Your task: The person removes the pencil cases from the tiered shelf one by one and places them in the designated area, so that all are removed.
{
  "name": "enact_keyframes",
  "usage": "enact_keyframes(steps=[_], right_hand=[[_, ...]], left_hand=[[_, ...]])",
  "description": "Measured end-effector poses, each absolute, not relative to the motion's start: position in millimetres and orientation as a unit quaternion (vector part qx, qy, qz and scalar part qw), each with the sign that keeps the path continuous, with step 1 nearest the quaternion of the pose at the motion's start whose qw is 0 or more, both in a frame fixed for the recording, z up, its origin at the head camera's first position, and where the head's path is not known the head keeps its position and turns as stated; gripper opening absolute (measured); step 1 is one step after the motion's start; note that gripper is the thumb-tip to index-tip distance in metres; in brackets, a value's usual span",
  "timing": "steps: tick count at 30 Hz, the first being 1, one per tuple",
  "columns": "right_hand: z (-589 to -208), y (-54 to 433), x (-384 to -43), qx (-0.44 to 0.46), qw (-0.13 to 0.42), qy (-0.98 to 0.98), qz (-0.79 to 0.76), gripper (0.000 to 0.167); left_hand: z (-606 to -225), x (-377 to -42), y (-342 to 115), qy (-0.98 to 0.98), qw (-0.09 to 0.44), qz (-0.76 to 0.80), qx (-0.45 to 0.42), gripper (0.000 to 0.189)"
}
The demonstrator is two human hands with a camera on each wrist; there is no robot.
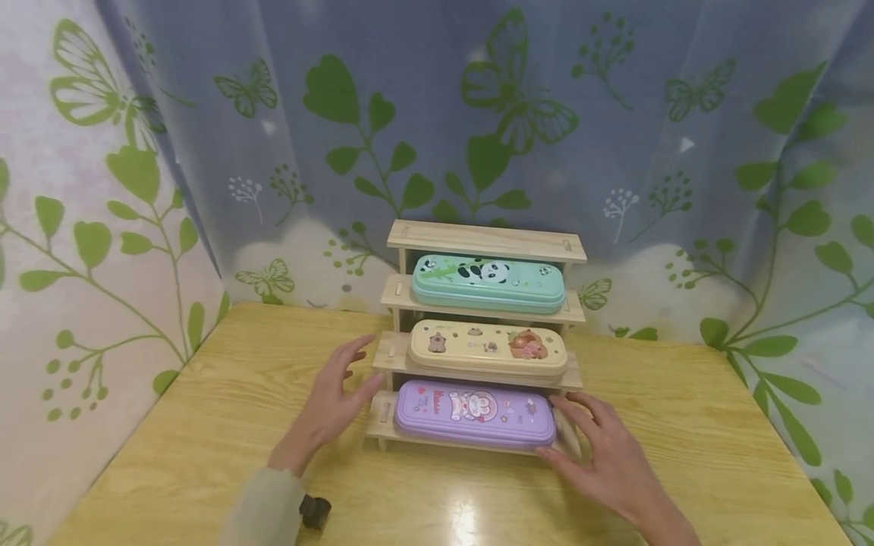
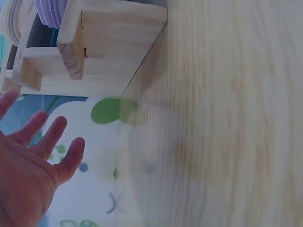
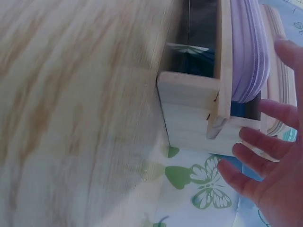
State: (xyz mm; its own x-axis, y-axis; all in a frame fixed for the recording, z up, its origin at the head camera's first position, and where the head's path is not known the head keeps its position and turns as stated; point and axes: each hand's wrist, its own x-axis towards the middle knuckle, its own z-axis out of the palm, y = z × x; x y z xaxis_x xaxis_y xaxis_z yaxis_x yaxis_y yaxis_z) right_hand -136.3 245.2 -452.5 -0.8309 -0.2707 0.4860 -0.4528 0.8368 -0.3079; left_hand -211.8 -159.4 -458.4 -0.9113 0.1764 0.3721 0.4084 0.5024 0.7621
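Observation:
A stepped wooden rack [image 1: 392, 355] stands on the table and carries three pencil cases. A purple case [image 1: 474, 413] lies on the lowest step, a cream case [image 1: 488, 348] on the middle step and a mint panda case [image 1: 488, 283] on the upper step. My left hand [image 1: 332, 400] hovers with spread fingers beside the rack's left end. My right hand [image 1: 601, 447] is spread at the purple case's right end, fingertips close to it. The rack's side [image 2: 104, 52] and my left hand's fingers [image 2: 45, 137] show in the left wrist view. The purple case's edge [image 3: 248, 52] fills the right wrist view.
The light wooden table [image 1: 205, 425] reaches to a curtain [image 1: 614, 152] printed with green leaves and butterflies, which hangs behind and on both sides. A small dark object [image 1: 315, 510] sits by my left sleeve near the front edge.

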Motion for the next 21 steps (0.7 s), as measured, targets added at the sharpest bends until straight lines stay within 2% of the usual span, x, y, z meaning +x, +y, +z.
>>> enact_keyframes(steps=[10,15,21], right_hand=[[-458.0,238.1,-136.0,0.162,0.196,-0.937,0.239,0.068],[-458.1,234.4,-137.9,0.139,0.168,-0.937,0.272,0.065],[-458.8,232.5,-140.2,0.125,0.153,-0.933,0.299,0.064]], left_hand=[[-462.4,-227.7,-146.4,-0.817,0.096,-0.548,-0.153,0.050],[-462.9,-232.9,-140.5,-0.816,0.084,-0.555,-0.140,0.049],[-464.9,-237.1,-137.4,-0.802,0.050,-0.584,-0.117,0.048]])
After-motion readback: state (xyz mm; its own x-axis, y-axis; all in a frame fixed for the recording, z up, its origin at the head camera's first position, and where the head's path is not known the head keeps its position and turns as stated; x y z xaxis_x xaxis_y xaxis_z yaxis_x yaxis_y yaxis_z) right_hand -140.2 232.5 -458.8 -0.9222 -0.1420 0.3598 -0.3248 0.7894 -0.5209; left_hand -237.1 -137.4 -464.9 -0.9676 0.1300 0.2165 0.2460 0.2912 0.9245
